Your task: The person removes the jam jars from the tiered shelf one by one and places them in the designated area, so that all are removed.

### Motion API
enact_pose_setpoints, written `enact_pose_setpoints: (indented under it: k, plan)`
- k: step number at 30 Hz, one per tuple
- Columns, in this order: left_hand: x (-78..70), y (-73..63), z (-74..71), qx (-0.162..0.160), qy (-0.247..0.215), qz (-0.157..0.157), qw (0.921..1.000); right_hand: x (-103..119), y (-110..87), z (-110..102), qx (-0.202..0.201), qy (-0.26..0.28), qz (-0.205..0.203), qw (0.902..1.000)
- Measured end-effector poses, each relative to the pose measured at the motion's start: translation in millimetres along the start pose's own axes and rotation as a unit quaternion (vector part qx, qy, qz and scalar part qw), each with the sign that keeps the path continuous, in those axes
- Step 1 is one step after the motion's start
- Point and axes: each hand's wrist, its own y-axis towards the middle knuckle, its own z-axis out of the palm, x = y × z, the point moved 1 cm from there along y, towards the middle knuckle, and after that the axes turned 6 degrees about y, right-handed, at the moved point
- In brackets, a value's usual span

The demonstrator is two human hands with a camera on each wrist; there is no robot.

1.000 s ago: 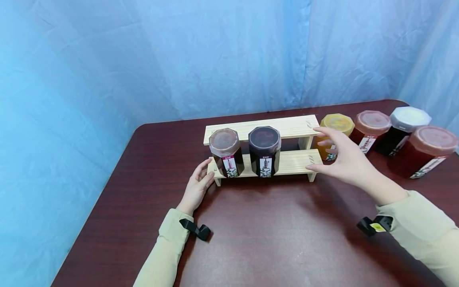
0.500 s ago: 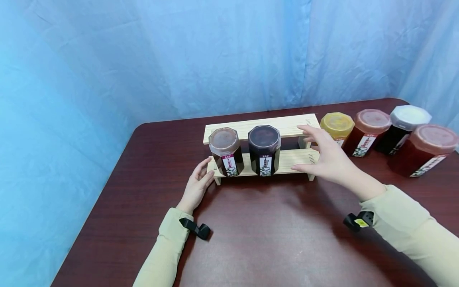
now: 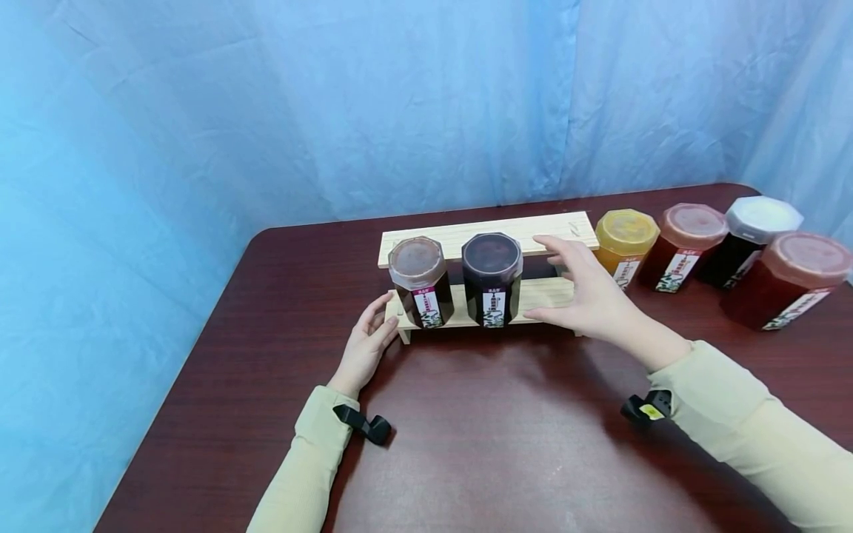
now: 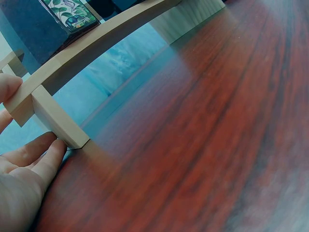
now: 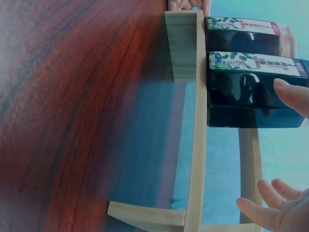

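A two-step wooden rack (image 3: pixel 546 295) stands on the table, two dark lidded jars side by side on its lower step. The left jar (image 3: pixel 421 285) has a pale lid; the right jar (image 3: pixel 492 281) has a dark one. My left hand (image 3: pixel 365 348) holds the rack's lower left end, thumb at the board and fingers (image 4: pixel 50 157) against the leg (image 4: pixel 60 118). Just right of the dark-lidded jar, my right hand (image 3: pixel 586 296) is spread with thumb and fingers apart, nothing between them. In the right wrist view its thumb (image 5: pixel 292 96) overlaps that jar (image 5: pixel 251 92).
Right of the rack stand a yellow jar (image 3: pixel 625 240), a red jar (image 3: pixel 686 244), a black jar with a white lid (image 3: pixel 753 237) and another red jar (image 3: pixel 793 285). The rack's upper step (image 3: pixel 533 231) rises behind. Blue curtains (image 3: pixel 413 111) hang beyond the table.
My right hand has moved left, from in front of the yellow jar to beside the dark-lidded jar, its fingers still spread. The left hand and the rack stay put.
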Motion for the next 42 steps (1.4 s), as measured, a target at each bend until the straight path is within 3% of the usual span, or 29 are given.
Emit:
enact_pose_setpoints:
  k: [11, 30, 42]
  plan:
    - [0.1, 0.0, 0.5, 0.000, 0.000, -0.003, 1.0000, -6, 1.5, 13, 0.006, -0.026, -0.022, 0.9994]
    - [0.6, 0.3, 0.4, 0.002, 0.003, 0.006, 1.0000, 0, 3.8, 19, 0.019, 0.019, -0.018, 0.9995]
    - [2.6, -0.1, -0.4, -0.005, -0.011, 0.004, 0.9999, -4, 9.0, 41, -0.017, 0.029, -0.033, 0.9989]
